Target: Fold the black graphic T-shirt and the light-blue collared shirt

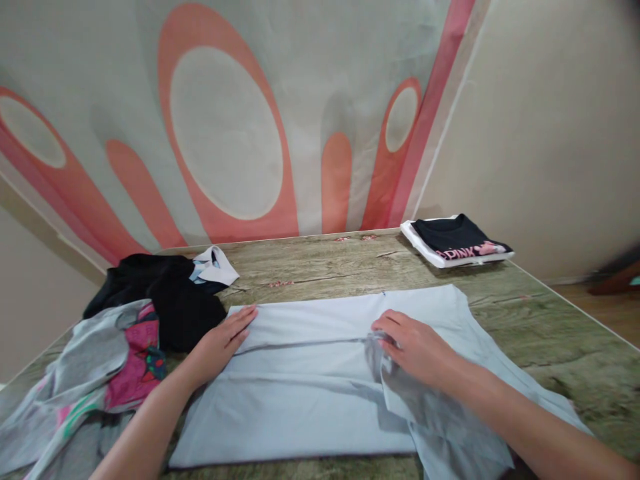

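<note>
A pale grey-white garment (305,420) lies spread across the front of the table, partly folded, with a long crease along its middle. My left hand (226,341) rests flat on its left end, fingers stretched out. Toward the right, my right hand (413,347) pinches a bunched part of the same cloth, lifted a little off the layer below. Loose cloth hangs from that grip toward the front edge, under my right forearm. What kind of garment it is, I cannot tell.
At the left lie a crumpled black garment (170,300) with a white collar and a grey garment (100,347) with a pink print. A folded black T-shirt (455,233) sits on white folded cloth (435,258) at the back right. The wood-patterned table (310,267) meets a wall behind.
</note>
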